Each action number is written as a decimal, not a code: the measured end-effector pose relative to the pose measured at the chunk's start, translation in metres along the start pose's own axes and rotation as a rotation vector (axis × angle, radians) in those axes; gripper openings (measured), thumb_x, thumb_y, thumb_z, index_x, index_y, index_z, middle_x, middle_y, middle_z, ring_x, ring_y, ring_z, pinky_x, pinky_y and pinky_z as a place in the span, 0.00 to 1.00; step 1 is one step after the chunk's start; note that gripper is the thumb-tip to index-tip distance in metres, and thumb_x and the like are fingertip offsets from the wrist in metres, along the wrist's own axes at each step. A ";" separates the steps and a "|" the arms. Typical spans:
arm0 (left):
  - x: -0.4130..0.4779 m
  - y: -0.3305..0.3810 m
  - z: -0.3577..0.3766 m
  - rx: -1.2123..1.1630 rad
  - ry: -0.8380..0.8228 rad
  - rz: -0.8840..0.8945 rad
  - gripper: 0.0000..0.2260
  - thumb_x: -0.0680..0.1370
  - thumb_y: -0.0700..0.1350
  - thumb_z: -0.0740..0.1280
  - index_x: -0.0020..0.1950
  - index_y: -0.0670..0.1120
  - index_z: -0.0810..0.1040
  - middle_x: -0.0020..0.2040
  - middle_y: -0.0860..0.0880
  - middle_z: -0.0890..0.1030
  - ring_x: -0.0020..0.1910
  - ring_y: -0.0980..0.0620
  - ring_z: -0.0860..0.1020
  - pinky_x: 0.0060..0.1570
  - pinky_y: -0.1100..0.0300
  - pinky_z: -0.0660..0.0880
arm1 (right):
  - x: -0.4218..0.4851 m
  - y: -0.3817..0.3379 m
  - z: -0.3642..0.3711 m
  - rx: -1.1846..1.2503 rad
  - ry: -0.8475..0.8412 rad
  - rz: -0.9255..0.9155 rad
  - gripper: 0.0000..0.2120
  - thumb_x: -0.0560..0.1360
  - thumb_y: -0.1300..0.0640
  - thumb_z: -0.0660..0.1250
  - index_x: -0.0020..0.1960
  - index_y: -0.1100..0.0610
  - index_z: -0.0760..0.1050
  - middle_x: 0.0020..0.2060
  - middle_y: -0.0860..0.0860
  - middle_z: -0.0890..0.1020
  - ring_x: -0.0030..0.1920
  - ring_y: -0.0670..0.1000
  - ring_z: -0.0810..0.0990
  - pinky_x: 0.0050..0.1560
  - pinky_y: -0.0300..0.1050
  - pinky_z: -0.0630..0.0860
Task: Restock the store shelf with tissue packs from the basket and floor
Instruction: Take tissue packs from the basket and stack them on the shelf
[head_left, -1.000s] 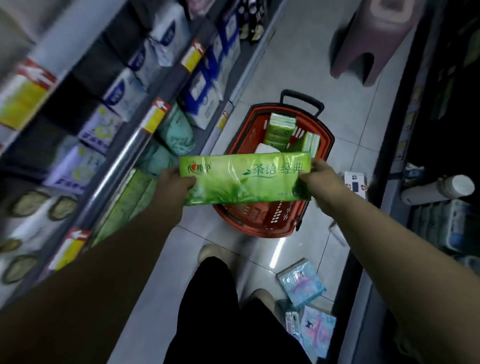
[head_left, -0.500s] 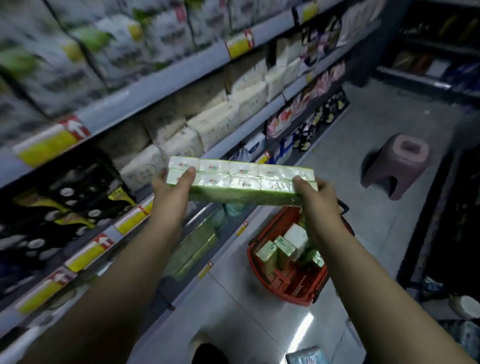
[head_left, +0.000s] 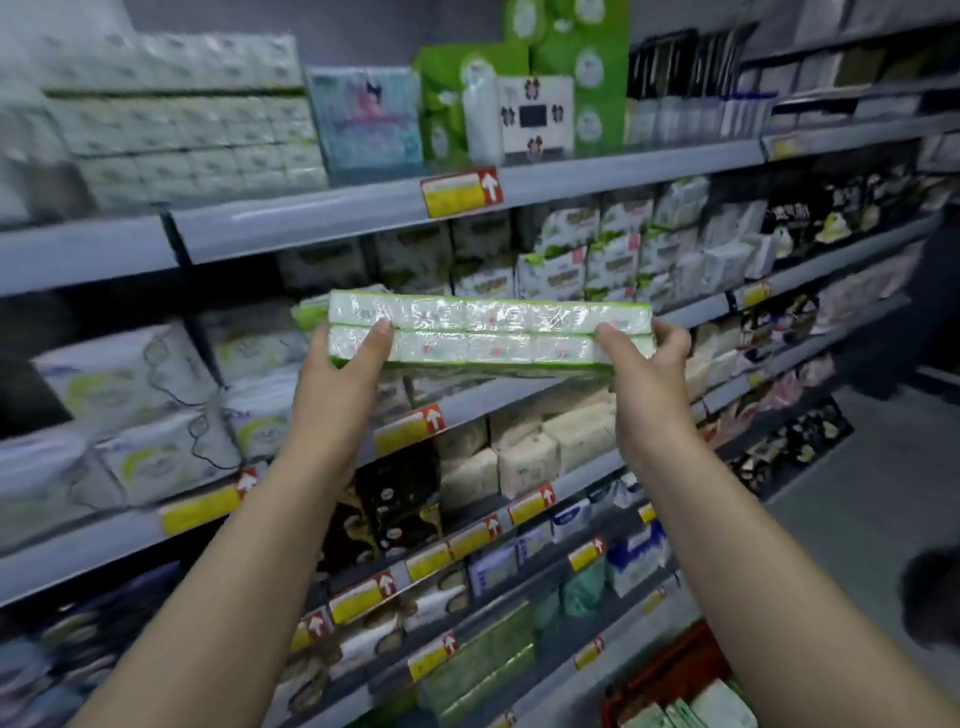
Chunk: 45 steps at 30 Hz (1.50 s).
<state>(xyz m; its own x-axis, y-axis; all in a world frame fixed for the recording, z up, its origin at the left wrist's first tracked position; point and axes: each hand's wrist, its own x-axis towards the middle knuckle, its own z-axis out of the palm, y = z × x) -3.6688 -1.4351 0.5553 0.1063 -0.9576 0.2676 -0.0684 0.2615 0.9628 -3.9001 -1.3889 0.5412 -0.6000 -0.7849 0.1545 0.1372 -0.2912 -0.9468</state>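
I hold a long green tissue pack (head_left: 488, 332) level in front of the shelving, its white end faces toward me in two rows. My left hand (head_left: 345, 379) grips its left end and my right hand (head_left: 644, 374) grips its right end. The pack hangs at the height of the second shelf (head_left: 691, 312), in front of other tissue packs (head_left: 571, 254). The red basket (head_left: 670, 670) peeks in at the bottom right, with green and white packs (head_left: 717, 706) inside it.
Shelves full of tissue and paper goods fill the left and centre, with yellow and red price tags (head_left: 460, 191) on their edges. The top shelf holds stacked white packs (head_left: 171, 114) and green boxes (head_left: 576, 67). Grey floor (head_left: 857, 509) lies to the right.
Both hands have lifted the green pack from above the basket up to shelf height. The view has swung from the floor up to the shelves.
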 end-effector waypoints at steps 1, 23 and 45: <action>0.002 0.009 -0.009 0.006 0.027 0.027 0.41 0.65 0.71 0.67 0.75 0.56 0.63 0.73 0.53 0.69 0.69 0.51 0.70 0.65 0.45 0.70 | 0.001 -0.007 0.009 0.001 -0.021 -0.014 0.19 0.78 0.50 0.67 0.61 0.46 0.58 0.56 0.46 0.69 0.52 0.48 0.71 0.53 0.47 0.66; 0.123 0.135 -0.146 0.145 0.417 0.401 0.26 0.72 0.59 0.69 0.65 0.49 0.70 0.62 0.49 0.76 0.59 0.49 0.76 0.61 0.53 0.72 | 0.064 -0.108 0.239 0.056 -0.386 -0.413 0.35 0.76 0.46 0.69 0.77 0.50 0.57 0.74 0.48 0.65 0.73 0.50 0.64 0.69 0.44 0.63; 0.334 0.187 -0.185 0.354 0.464 0.331 0.29 0.70 0.41 0.66 0.70 0.43 0.62 0.65 0.42 0.71 0.60 0.40 0.74 0.56 0.44 0.76 | 0.215 -0.133 0.468 -0.294 -0.386 -0.528 0.21 0.77 0.49 0.67 0.65 0.58 0.70 0.59 0.53 0.77 0.59 0.56 0.76 0.56 0.46 0.71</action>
<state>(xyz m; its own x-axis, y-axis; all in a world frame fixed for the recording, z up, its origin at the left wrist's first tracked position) -3.4625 -1.6833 0.8317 0.4336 -0.6623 0.6110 -0.4833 0.4014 0.7780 -3.6784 -1.7744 0.8324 -0.1988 -0.7328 0.6508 -0.3451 -0.5692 -0.7463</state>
